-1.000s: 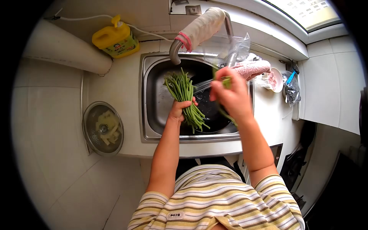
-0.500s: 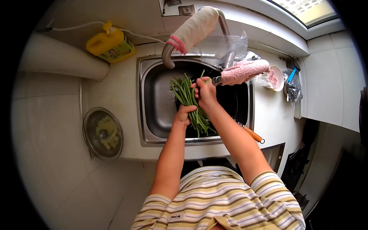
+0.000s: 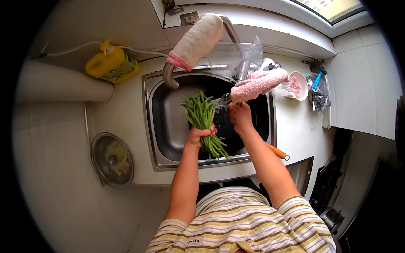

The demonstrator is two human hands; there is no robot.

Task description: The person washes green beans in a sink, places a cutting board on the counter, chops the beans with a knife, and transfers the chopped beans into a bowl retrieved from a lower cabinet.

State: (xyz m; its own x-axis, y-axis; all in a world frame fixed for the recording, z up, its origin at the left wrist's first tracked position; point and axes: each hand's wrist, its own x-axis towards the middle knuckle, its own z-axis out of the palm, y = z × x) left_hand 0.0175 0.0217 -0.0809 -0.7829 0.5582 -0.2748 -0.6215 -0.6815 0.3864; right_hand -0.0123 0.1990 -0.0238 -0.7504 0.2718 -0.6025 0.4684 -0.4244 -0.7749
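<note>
Gripped in the left hand [image 3: 197, 136], a bunch of green beans [image 3: 199, 111] is over the sink [image 3: 168, 105]; whether the right hand [image 3: 242, 119] holds anything cannot be told.
Left of the sink, a steel colander [image 3: 98, 158] holds pale pieces [image 3: 118, 158]; in the sink lies a dark pan [image 3: 230, 133]; right of the sink, a white bowl [image 3: 304, 87] holds pink pieces [image 3: 295, 87].

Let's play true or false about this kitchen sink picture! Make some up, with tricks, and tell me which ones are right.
1. The left hand holds a bunch of green beans. True.
2. The right hand grips that bunch too. False: it is apart from the bunch.
3. The yellow jug is right of the sink. False: it is left of it.
4. The shirt has stripes. True.
5. The round strainer is empty. False: pale pieces show inside.
</note>
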